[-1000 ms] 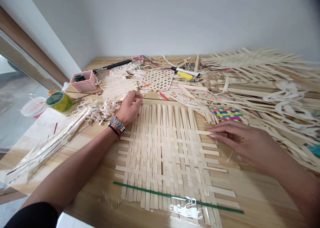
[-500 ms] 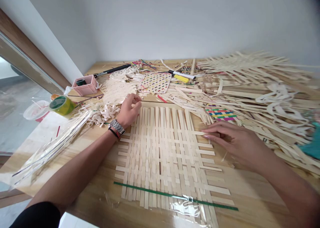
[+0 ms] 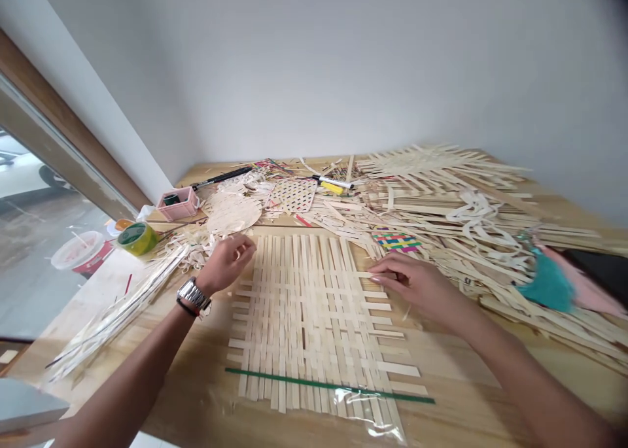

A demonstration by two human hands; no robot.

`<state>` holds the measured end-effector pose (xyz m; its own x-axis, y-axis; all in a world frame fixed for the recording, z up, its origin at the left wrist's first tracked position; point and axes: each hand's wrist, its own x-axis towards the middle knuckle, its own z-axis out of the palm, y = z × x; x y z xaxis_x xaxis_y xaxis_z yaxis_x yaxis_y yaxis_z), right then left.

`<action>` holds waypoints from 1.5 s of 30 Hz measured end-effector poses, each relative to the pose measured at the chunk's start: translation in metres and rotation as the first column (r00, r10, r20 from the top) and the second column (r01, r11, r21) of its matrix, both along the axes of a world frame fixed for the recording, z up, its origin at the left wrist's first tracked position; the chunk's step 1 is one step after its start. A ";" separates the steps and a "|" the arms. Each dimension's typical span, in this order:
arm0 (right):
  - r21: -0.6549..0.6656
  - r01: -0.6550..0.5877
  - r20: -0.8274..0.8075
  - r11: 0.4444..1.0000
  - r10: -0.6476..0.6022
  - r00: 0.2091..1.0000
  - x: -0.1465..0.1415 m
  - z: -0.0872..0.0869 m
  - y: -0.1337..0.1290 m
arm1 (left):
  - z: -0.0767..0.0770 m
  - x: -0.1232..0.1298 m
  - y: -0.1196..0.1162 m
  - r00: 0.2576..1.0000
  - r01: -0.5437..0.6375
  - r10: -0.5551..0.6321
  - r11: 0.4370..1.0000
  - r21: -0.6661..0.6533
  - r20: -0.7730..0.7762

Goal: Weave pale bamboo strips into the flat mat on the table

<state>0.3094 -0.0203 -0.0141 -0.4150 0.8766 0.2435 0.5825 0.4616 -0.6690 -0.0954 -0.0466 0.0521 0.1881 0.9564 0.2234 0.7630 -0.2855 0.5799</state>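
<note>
A half-woven mat of pale bamboo strips [image 3: 304, 304] lies flat in front of me, its strip ends sticking out at the sides. Across its near end runs a dark green strip [image 3: 328, 384]. My right hand [image 3: 407, 276] is closed in a pinch on the end of a pale crosswise strip [image 3: 362, 275] at the mat's upper right edge. At the upper left corner is my left hand [image 3: 228, 259], a watch on its wrist. Its fingers are curled in; what they hold, if anything, is hidden.
Loose bamboo strips [image 3: 441, 219] heap up on the right and back. A colourful woven piece [image 3: 396, 240] lies beyond my right hand. Left stand a tape roll [image 3: 137, 239], a pink basket [image 3: 177, 203] and a plastic cup [image 3: 81, 252]. A clear glossy sheet [image 3: 366, 412] covers the mat's near end.
My left hand has drawn back from the mat's far edge to the left, its fingers now more curled. The right hand keeps its pinch on the strip. The view has shifted.
</note>
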 end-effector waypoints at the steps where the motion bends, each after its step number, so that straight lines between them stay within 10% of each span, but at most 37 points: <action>1: 0.001 0.002 -0.004 1.000 -0.002 1.000 0.000 -0.001 0.000 | -0.004 -0.003 -0.005 1.000 -0.002 0.002 1.000 -0.007 -0.001; 45: 0.041 -0.006 0.015 0.999 0.005 1.000 -0.010 0.001 -0.009 | -0.023 -0.008 -0.011 0.998 0.048 -0.052 0.993 -0.107 -0.036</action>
<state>0.2994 -0.0296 -0.0131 -0.4233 0.8638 0.2731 0.5894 0.4916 -0.6410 -0.1032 -0.0576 0.0295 0.2432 0.9634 0.1129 0.7718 -0.2626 0.5790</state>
